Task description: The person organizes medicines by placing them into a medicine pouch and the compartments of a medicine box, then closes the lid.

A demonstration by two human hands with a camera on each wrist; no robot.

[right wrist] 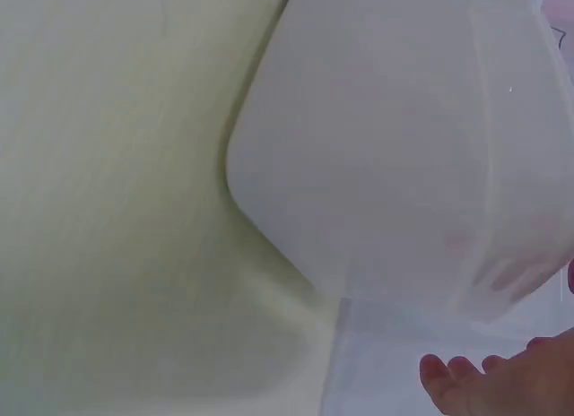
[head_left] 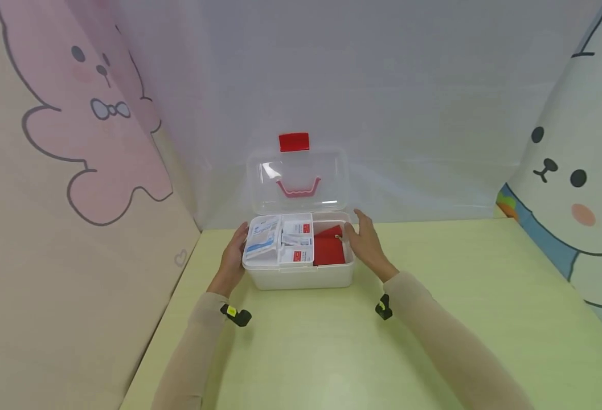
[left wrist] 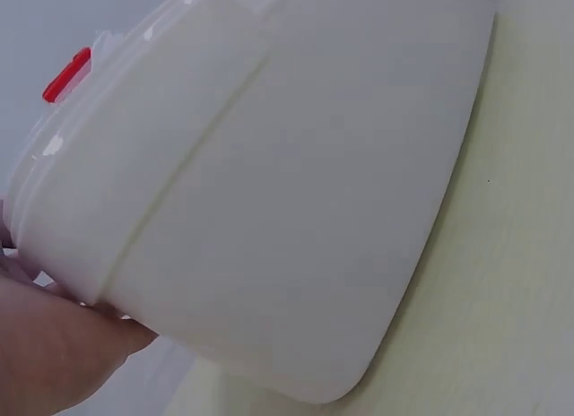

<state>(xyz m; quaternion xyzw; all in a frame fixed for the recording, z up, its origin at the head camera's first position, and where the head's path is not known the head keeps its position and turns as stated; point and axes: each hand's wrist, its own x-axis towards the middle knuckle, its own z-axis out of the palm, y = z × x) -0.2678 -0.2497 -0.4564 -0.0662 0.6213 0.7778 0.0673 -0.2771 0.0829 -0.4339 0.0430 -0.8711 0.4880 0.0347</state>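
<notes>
A white plastic first-aid box [head_left: 301, 278] stands on the table with its clear lid [head_left: 331, 188] tipped up behind it. On its left side, a white tray [head_left: 249, 263] holds a blue-and-white packet [head_left: 262, 234] and small white cartons [head_left: 298, 255] with red labels. In the right part lies a red pouch [head_left: 328, 250]. My left hand [head_left: 230, 263] rests along the left wall of the box, fingertips partly hidden behind it. My right hand [head_left: 368, 245] is at the right rim, thumb close to the edge; its fingers [right wrist: 448, 380] extend apart from the wall.
The lid carries a pink handle [head_left: 298, 191] and a red latch [head_left: 294, 142]. Behind the pale green table [head_left: 301, 353] hangs a whitish curtain [head_left: 408, 114]. Cartoon-printed cloths stand at the left [head_left: 101, 142] and right [head_left: 562, 216].
</notes>
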